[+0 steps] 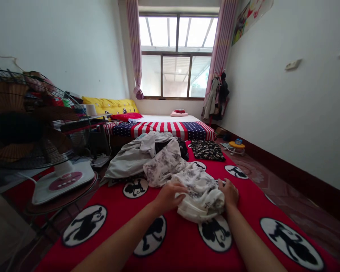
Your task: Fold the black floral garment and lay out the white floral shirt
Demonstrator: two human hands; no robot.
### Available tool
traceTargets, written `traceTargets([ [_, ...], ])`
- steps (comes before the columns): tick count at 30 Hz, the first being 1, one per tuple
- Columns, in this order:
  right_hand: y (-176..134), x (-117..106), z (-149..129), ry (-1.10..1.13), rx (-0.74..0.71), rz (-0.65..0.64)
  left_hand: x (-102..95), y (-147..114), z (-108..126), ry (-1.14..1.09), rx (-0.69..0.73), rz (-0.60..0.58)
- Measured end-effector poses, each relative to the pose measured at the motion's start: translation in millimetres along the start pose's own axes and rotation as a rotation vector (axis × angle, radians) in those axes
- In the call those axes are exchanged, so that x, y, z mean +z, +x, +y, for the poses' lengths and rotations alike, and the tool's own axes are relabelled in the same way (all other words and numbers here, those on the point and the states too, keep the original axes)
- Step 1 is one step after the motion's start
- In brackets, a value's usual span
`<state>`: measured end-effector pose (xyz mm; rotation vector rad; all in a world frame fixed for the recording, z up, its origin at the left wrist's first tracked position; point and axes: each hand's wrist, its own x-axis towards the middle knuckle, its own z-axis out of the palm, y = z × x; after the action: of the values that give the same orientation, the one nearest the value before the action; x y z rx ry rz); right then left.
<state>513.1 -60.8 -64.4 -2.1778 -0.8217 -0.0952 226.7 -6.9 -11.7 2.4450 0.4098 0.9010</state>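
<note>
A white garment with a grey floral print [197, 181] lies crumpled on the red blanket [184, 245], its near end bunched up. My left hand [171, 195] is closed on the left edge of this cloth, fingers bent over it. On the opposite side, my right hand [229, 192] has its fingers curled at the garment's right edge, partly hidden behind the cloth. Beyond the printed garment lies a heap of light grey clothing [130, 156], with some black fabric in it. A folded black patterned cloth [207, 150] rests flat at the far right of the blanket.
At the left, an electric fan [59, 181] stands on a round stool. Behind the blanket is a bed with a stars-and-stripes cover [158, 129] and a yellow cushion [110, 105]. A small orange stool [237, 145] stands on the floor at right, near hanging clothes [215, 96].
</note>
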Motion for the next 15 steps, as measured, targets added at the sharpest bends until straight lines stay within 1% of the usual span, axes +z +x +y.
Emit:
traceTargets([
  [1, 1.1, -1.8, 1.7, 0.084, 0.020, 0.005, -1.3, -11.3, -14.1, 0.034, -0.057, 0.062],
  [3, 2.6, -4.4, 4.6, 0.180, 0.048, 0.012, -7.6, -30.2, -41.4, 0.118, -0.164, 0.168],
  [5, 3.6, -5.3, 6.6, 0.252, 0.048, 0.014, -14.8, -44.0, -63.6, 0.176, -0.245, 0.216],
  [7, 3.1, -5.4, 7.3, 0.353, 0.031, 0.014, -19.3, -52.2, -78.2, 0.198, -0.286, 0.251],
  [10, -6.6, -9.9, 3.6, 0.485, 0.010, 0.051, -19.6, -55.5, -86.5, 0.194, -0.301, 0.304],
  [12, -22.8, -19.0, -4.5, 0.539, -0.014, 0.125, -17.7, -54.1, -86.7, 0.181, -0.311, 0.319],
  [14, -47.6, -31.8, -18.5, 0.579, -0.114, 0.172, -16.4, -52.4, -85.5, 0.168, -0.321, 0.322],
  [15, -62.2, -38.2, -27.3, 0.591, -0.195, 0.158, -16.2, -51.8, -84.9, 0.166, -0.323, 0.321],
])
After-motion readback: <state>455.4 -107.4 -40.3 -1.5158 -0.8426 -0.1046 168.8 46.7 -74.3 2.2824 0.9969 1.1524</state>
